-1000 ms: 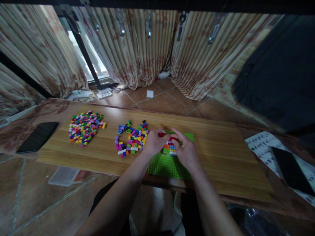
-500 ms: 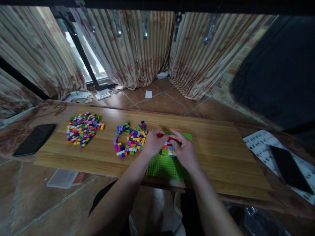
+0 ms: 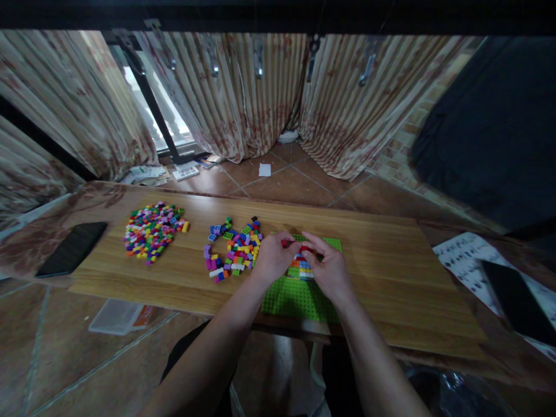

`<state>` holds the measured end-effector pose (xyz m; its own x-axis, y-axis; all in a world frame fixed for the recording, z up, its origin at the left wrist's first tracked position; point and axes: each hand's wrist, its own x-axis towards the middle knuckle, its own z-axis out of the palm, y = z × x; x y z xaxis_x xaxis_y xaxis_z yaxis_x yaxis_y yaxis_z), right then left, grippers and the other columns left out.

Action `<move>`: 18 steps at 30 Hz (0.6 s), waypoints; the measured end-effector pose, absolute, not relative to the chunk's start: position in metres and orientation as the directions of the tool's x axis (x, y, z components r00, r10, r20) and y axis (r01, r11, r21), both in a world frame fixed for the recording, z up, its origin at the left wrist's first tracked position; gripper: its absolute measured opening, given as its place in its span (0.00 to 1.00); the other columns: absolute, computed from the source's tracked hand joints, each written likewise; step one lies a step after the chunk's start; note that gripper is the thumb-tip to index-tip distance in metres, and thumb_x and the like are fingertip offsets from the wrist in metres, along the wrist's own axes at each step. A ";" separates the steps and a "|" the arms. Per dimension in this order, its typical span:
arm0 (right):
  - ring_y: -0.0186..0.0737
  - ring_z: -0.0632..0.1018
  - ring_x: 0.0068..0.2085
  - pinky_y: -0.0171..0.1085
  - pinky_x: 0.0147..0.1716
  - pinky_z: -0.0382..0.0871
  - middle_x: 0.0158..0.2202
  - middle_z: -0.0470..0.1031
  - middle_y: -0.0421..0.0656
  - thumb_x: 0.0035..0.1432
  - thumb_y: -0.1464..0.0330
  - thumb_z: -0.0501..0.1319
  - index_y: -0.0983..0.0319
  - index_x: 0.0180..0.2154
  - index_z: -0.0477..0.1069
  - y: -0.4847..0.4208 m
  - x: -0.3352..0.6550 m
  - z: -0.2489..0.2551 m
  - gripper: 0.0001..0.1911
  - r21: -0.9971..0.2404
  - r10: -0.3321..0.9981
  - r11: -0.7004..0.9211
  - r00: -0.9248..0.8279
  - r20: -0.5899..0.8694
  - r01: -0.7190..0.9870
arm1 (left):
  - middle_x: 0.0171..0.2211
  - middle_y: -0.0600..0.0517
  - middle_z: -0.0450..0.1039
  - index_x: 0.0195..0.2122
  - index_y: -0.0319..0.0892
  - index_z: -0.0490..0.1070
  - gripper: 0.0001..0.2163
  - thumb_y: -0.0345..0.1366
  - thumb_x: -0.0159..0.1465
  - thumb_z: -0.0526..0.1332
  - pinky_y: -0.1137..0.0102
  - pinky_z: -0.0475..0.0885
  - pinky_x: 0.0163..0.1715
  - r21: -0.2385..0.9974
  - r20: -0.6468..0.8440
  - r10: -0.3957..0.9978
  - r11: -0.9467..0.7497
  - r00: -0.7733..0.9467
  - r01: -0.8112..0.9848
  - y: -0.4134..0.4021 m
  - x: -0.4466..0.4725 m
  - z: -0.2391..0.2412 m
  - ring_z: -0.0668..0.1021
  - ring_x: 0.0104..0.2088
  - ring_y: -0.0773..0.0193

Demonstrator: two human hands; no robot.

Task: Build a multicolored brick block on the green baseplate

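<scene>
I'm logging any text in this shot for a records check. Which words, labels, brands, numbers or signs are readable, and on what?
No text is readable.
White booklet, upper left: dark print, too blurred to read.
Printed sheet, far right, partly under a black flat device: marks too small to make out.

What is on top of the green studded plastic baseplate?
Multicoloured plastic bricks sit on the green baseplate, with small red plastic pieces beside the left hand and right hand. The hands cover part of both, so what lies beneath them cannot be seen.
</scene>
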<state>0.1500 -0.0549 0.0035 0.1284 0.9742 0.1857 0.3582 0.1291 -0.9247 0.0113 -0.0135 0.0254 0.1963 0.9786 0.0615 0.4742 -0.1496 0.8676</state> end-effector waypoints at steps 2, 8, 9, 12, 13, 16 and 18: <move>0.42 0.80 0.46 0.47 0.51 0.71 0.46 0.80 0.43 0.57 0.69 0.58 0.57 0.55 0.71 -0.057 0.149 0.003 0.23 -0.913 0.971 0.128 0.139 0.195 0.388 | 0.26 0.51 0.77 0.31 0.39 0.77 0.07 0.36 0.59 0.61 0.72 0.65 0.29 0.874 0.045 0.982 -0.127 0.181 0.469 -0.015 0.011 0.024 0.74 0.27 0.66; 0.46 0.77 0.52 0.51 0.54 0.68 0.52 0.77 0.47 0.59 0.64 0.59 0.57 0.55 0.70 -0.063 0.150 0.008 0.22 -0.860 0.946 0.171 0.165 0.281 0.481 | 0.24 0.53 0.72 0.29 0.38 0.75 0.11 0.40 0.61 0.59 0.73 0.64 0.26 0.931 0.055 0.986 -0.108 0.159 0.348 -0.012 0.005 0.022 0.72 0.25 0.68; 0.46 0.77 0.51 0.51 0.54 0.68 0.52 0.77 0.48 0.60 0.63 0.59 0.57 0.55 0.71 -0.064 0.151 0.008 0.21 -0.856 0.935 0.178 0.189 0.302 0.486 | 0.23 0.53 0.71 0.29 0.38 0.74 0.12 0.41 0.62 0.59 0.74 0.63 0.26 0.944 0.055 0.987 -0.101 0.154 0.313 -0.011 0.004 0.022 0.71 0.25 0.68; 0.46 0.77 0.48 0.50 0.51 0.70 0.49 0.78 0.48 0.60 0.61 0.60 0.58 0.51 0.74 -0.065 0.155 0.009 0.18 -0.842 0.890 0.199 0.266 0.369 0.501 | 0.23 0.54 0.69 0.29 0.38 0.72 0.12 0.42 0.63 0.58 0.74 0.63 0.25 0.980 -0.007 0.994 -0.015 0.114 0.197 -0.009 0.004 0.022 0.69 0.24 0.70; 0.46 0.77 0.48 0.50 0.50 0.70 0.48 0.78 0.48 0.60 0.61 0.60 0.59 0.49 0.74 -0.065 0.155 0.010 0.17 -0.837 0.877 0.209 0.281 0.389 0.506 | 0.24 0.54 0.70 0.30 0.38 0.72 0.12 0.41 0.63 0.58 0.74 0.63 0.25 0.989 -0.048 0.994 0.034 0.097 0.141 -0.009 0.004 0.023 0.69 0.24 0.70; 0.45 0.77 0.47 0.48 0.50 0.70 0.46 0.78 0.47 0.60 0.61 0.60 0.59 0.47 0.75 -0.067 0.152 0.013 0.16 -0.807 0.853 0.252 0.271 0.445 0.534 | 0.30 0.53 0.72 0.34 0.39 0.71 0.09 0.39 0.62 0.59 0.75 0.66 0.26 0.978 -0.175 0.981 0.183 0.088 -0.097 -0.011 0.007 0.026 0.72 0.27 0.71; 0.45 0.77 0.47 0.48 0.50 0.70 0.46 0.78 0.46 0.60 0.62 0.60 0.58 0.47 0.75 -0.068 0.147 0.017 0.15 -0.774 0.846 0.290 0.228 0.482 0.563 | 0.33 0.52 0.73 0.36 0.39 0.71 0.09 0.40 0.61 0.61 0.74 0.69 0.30 0.931 -0.223 0.968 0.247 0.116 -0.269 -0.014 0.007 0.030 0.74 0.29 0.70</move>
<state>0.1471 -0.0685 0.0167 0.2275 0.8462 0.4818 0.5628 0.2895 -0.7742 0.0073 -0.0141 0.0299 0.1165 0.9678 -0.2232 -0.2686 0.2471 0.9310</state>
